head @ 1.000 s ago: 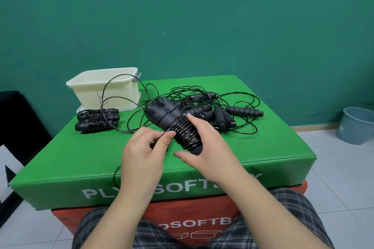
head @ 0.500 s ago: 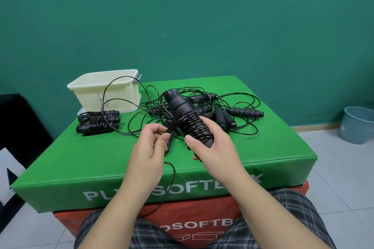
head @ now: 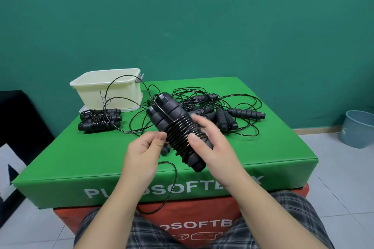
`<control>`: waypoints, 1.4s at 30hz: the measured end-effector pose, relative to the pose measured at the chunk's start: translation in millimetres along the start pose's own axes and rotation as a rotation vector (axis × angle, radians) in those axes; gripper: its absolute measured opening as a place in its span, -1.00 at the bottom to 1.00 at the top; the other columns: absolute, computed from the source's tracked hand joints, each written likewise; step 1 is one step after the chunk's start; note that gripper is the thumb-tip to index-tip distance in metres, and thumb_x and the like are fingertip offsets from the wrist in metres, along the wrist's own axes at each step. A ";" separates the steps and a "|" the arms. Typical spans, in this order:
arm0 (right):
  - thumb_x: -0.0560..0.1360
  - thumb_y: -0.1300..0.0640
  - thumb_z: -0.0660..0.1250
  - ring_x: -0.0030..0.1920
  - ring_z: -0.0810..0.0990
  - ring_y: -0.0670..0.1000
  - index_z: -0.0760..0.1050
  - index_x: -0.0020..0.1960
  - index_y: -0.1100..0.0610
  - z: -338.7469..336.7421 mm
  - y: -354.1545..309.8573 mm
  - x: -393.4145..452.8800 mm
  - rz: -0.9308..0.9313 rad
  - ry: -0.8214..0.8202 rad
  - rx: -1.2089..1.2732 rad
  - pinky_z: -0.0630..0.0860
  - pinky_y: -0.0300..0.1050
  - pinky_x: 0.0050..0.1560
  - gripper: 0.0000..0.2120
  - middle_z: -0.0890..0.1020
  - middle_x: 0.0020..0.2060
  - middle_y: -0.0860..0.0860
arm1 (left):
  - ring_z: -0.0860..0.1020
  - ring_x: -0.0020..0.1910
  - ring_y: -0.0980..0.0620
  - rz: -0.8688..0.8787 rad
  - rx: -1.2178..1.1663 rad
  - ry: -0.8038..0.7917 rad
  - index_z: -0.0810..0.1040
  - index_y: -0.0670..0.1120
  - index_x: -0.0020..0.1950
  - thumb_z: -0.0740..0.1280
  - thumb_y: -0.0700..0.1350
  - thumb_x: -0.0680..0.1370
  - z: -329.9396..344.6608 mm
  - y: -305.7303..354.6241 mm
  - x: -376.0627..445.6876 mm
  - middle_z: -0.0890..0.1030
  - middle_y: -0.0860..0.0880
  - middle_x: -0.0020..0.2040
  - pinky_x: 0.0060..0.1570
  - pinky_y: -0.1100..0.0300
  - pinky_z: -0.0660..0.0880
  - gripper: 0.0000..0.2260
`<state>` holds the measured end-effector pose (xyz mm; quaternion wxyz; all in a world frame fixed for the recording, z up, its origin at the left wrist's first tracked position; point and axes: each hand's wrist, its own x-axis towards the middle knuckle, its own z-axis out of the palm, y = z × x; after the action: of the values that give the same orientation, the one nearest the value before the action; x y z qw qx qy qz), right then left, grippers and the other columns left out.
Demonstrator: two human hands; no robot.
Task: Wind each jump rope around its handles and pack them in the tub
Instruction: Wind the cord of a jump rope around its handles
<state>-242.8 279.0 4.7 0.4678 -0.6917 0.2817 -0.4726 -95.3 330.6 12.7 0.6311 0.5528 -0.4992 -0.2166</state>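
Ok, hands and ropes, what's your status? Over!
Right hand grips handles, half wound. Left hand pinches cord. One wound rope beside tub. Tangled pile waits behind.

Black half-wound jump rope (head: 178, 127) held tilted; cream tub (head: 107, 89) upright behind wound bundle (head: 99, 122)

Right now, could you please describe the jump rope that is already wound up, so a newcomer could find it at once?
Start at the green mat and go to the cream tub at its far left corner. Just in front of the tub lies the wound jump rope. Unlike the loose tangle, its cord is coiled tightly around its handles, and no hand touches it.
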 end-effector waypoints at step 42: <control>0.48 -0.08 0.36 0.04 0.50 0.03 0.13 0.42 -0.39 -1.2 -8.3 0.4 0.062 0.144 -0.567 0.43 -0.10 0.09 -0.38 0.52 0.07 -0.03 | 0.44 -0.27 0.27 0.476 0.268 -0.221 0.46 0.21 -0.08 0.15 0.04 0.55 -19.1 -2.6 -1.4 0.49 0.29 -0.26 -0.25 0.46 0.33 -0.89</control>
<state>-244.2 281.6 12.6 0.2492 -0.7505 0.4560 -0.4083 -78.5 340.2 11.8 0.5274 0.4717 -0.7046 -0.0534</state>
